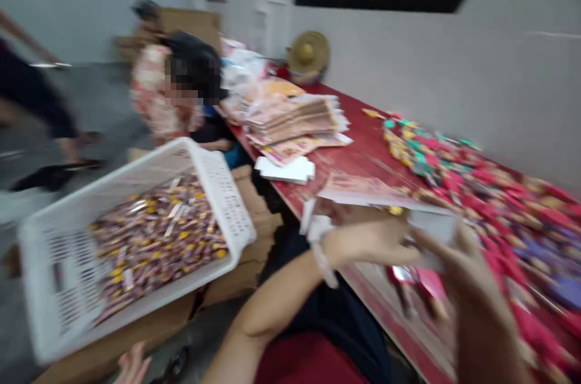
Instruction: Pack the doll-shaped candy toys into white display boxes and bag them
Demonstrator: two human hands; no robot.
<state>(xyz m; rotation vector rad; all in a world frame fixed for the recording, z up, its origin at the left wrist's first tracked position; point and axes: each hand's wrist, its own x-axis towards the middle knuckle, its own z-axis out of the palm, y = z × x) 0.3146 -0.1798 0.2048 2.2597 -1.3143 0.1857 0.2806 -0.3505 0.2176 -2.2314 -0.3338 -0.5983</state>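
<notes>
An unfolded-looking paper box [363, 190], pink-printed above with white flaps at its left end, is in front of me over the red table [358, 139]. My left hand [381, 242], a pale bracelet on its wrist, is closed round the near side of the box. At the box's right end, my right hand [472, 275] grips the whitish end flap [433, 227]; motion blurs its fingers. Something small and yellow [396, 210] shows at the box's opening. Beneath my hands, a few pink-and-silver wrapped pieces [431, 284] lie on the table.
A white plastic basket [233, 208] of small brown-and-yellow wrapped pieces stands left. Flat printed packages [299, 121] and a white box [285, 170] lie ahead. Colourful wrapped pieces [490, 208] are heaped right. Another person [152, 81] sits ahead; someone else's hand [132, 366] is at lower left.
</notes>
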